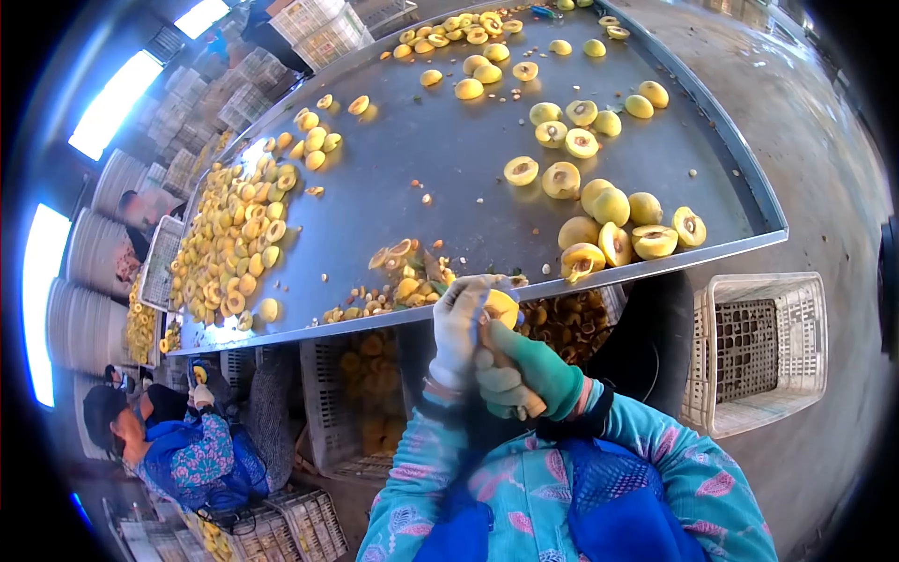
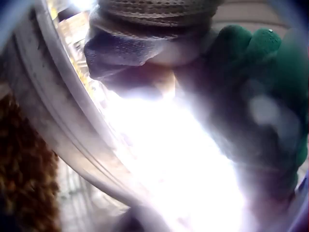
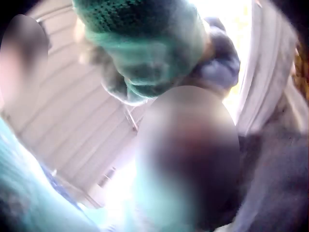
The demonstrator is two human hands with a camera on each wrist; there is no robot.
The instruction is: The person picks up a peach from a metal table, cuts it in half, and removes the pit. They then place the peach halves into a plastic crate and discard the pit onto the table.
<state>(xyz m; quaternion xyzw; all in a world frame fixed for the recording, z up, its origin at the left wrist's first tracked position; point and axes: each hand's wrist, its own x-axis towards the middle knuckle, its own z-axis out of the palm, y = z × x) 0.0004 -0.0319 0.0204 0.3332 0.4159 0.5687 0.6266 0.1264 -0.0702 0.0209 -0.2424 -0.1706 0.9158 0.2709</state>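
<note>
A yellow fruit (image 1: 501, 307) is gripped by the left hand (image 1: 459, 328), in a white glove, just past the table's near edge. Close below it, the right hand (image 1: 529, 375), in a green and grey glove, curls round a tool with a light wooden handle (image 1: 535, 405); its working end is hidden at the fruit. Both hands meet in the left wrist view, the left glove (image 2: 145, 48) above and the green glove (image 2: 256, 101) to the right, with strong glare between. In the right wrist view the green glove (image 3: 145, 53) is at the top; its tool cannot be made out.
On the metal table (image 1: 375, 215) lie halved fruits (image 1: 611, 206) at right, a large heap of halves (image 1: 234, 234) at left and scraps near the front edge. An empty crate (image 1: 749, 407) stands at right; filled crates are under the table. Another person (image 1: 197, 459) sits at left.
</note>
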